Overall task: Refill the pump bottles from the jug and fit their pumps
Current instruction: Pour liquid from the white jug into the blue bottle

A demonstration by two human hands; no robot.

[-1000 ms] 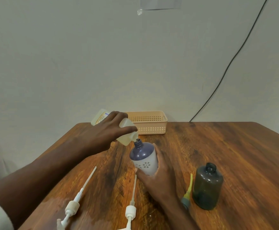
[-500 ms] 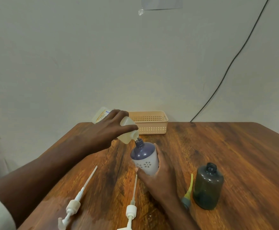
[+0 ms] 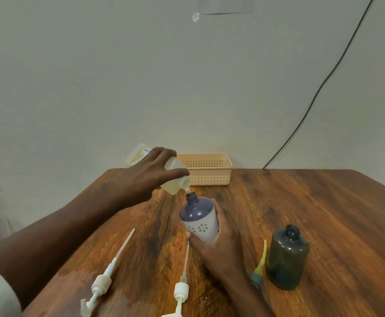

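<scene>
My left hand (image 3: 148,179) grips a pale yellowish jug (image 3: 173,177), tipped down to the right with its spout just above the open neck of a purple-and-white bottle with flower marks (image 3: 198,218). My right hand (image 3: 219,245) holds that bottle from its near right side, standing on the wooden table (image 3: 324,213). A dark grey open bottle (image 3: 286,259) stands to the right. Two white pumps lie flat near the front: one on the left (image 3: 104,277), one in the middle (image 3: 182,287). A yellow-and-grey pump (image 3: 259,268) lies beside the dark bottle.
A peach plastic basket (image 3: 207,170) sits at the table's far edge against the wall. A black cable (image 3: 319,88) runs down the wall on the right.
Almost nothing differs: the jug stays tipped over the purple bottle's neck and both hands keep their hold.
</scene>
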